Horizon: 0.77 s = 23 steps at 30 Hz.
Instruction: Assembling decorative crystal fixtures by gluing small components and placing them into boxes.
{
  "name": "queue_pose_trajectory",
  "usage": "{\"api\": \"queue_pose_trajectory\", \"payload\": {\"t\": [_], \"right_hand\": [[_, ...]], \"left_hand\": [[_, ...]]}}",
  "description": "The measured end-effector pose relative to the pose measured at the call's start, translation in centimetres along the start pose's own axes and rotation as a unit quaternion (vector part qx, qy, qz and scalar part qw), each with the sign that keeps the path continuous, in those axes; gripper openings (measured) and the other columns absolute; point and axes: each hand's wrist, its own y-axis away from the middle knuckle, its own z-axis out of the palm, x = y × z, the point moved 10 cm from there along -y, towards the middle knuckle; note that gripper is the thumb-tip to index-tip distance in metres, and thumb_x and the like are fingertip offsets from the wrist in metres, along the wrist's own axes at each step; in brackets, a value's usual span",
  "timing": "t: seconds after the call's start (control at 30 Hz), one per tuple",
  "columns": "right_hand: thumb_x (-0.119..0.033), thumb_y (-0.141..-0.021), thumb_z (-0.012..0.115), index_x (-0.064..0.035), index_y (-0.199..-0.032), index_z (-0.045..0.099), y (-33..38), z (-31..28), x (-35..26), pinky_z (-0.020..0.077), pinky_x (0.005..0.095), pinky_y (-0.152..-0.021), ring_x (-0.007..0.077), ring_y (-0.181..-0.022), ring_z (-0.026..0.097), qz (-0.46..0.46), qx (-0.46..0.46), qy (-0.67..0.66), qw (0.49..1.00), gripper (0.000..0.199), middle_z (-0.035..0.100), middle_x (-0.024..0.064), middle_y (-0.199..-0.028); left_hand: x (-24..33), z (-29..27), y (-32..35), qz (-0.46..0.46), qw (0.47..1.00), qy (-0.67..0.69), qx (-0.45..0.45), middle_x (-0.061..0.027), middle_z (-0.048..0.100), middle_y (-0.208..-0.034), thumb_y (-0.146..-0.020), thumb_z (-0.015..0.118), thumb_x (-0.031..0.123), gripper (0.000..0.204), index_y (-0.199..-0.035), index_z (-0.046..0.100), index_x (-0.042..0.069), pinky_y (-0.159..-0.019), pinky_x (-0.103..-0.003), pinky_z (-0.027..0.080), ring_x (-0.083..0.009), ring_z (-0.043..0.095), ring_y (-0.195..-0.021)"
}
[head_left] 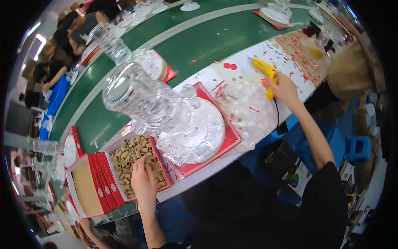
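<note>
My left hand [143, 181] reaches into a red box full of short brown cardboard tubes [124, 166]. Its fingers are drawn together among the tubes, and whatever they pinch is hidden. Out to the right, my right hand [284, 88] is closed round a yellow hot glue gun [265, 68] with a black cord, its nozzle pointing left over the white work surface. Between my hands stands a tall clear vessel [145, 97] on a round silvery-white base [209, 133] with small clear pieces around it. The base rests on a red square lid or tray [232, 143].
Red-edged boxes [89, 186] sit to the left. Red scraps and dots litter the white surface and brown cardboard [302, 56] at right. A green conveyor belt [186, 50] carries similar clear vessels. Other people work at the far left; another person's hands [85, 232] show lower left.
</note>
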Motion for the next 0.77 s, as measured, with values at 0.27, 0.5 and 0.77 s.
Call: {"api": "queue_pose_trajectory", "payload": {"t": [0.27, 0.5, 0.77], "right_hand": [[-0.062, -0.071, 0.066, -0.0023, -0.077, 0.06, -0.5, 2.8, 5.3, 0.0482, 0.0329, -0.05, 0.0197, -0.06, 0.064, 0.124, -0.154, 0.042, 0.979, 0.06, 0.063, 0.0113, -0.067], [-0.04, -0.085, 0.058, -0.0062, -0.1, 0.055, 3.4, 5.6, 6.2, 0.0477, 0.0259, -0.054, 0.0152, -0.061, 0.06, 0.251, -0.303, -0.546, 0.739, 0.037, 0.059, 0.0026, -0.072], [-0.024, -0.081, 0.065, -0.0134, -0.148, 0.012, 13.2, -4.9, -13.1, 0.0519, 0.0402, -0.088, 0.0359, -0.123, 0.048, -0.003, -0.341, -0.689, 0.64, 0.086, 0.032, 0.0151, -0.145]], "left_hand": [[-1.4, 3.1, -0.7, 0.02, 0.998, -0.051, -0.017, -0.0097, 0.061, -0.087, -0.075, 0.065, 0.001, 0.022, -0.096, 0.06, 0.001, -0.07, -0.034, 0.047, -0.0259, 0.056, -0.078], [-0.2, -3.8, 5.1, -0.078, 0.873, 0.425, 0.227, -0.0089, 0.056, -0.095, -0.078, 0.055, -0.006, 0.027, -0.104, 0.05, 0.001, -0.06, -0.021, 0.041, -0.0102, 0.049, -0.073], [5.2, 2.0, 5.7, -0.105, 0.804, 0.58, 0.081, -0.0171, 0.057, -0.108, -0.076, 0.064, -0.004, 0.034, -0.107, 0.052, 0.003, -0.075, -0.032, 0.051, -0.023, 0.06, -0.091]]}}
